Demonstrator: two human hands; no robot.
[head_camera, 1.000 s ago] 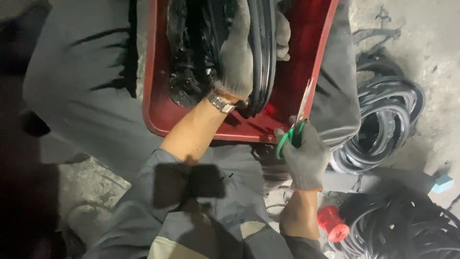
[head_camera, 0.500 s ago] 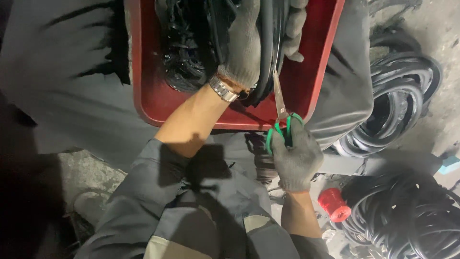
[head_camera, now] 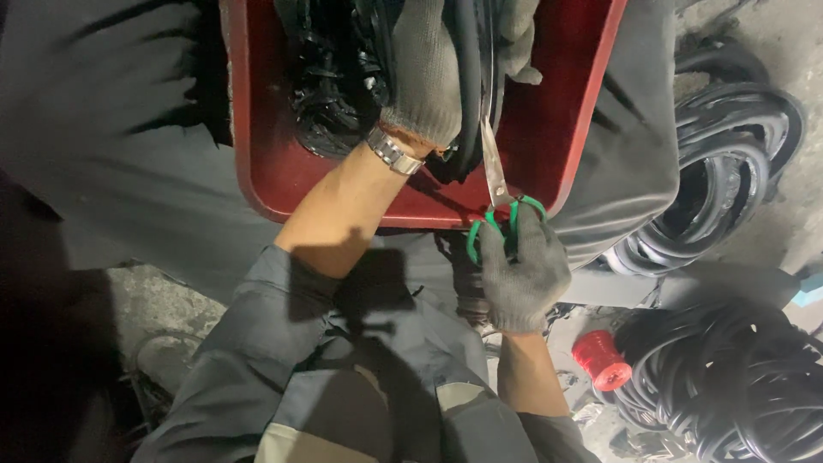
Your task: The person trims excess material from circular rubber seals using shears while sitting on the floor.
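Lighting dim and uneven. Left side falls into deep shadow; the concrete floor [head_camera: 776, 51] at upper right is brightest. Focus fair at centre, slight softness and noise in dark areas.

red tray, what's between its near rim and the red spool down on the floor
In the head view, the right hand, gloved in grey, sits between the red tray and the red spool, gripping green-handled scissors whose blades reach up over the rim.

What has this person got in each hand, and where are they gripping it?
The right hand holds scissors by their green handle loops. The left hand grips a bundle of black cable around its middle, over the red tray.
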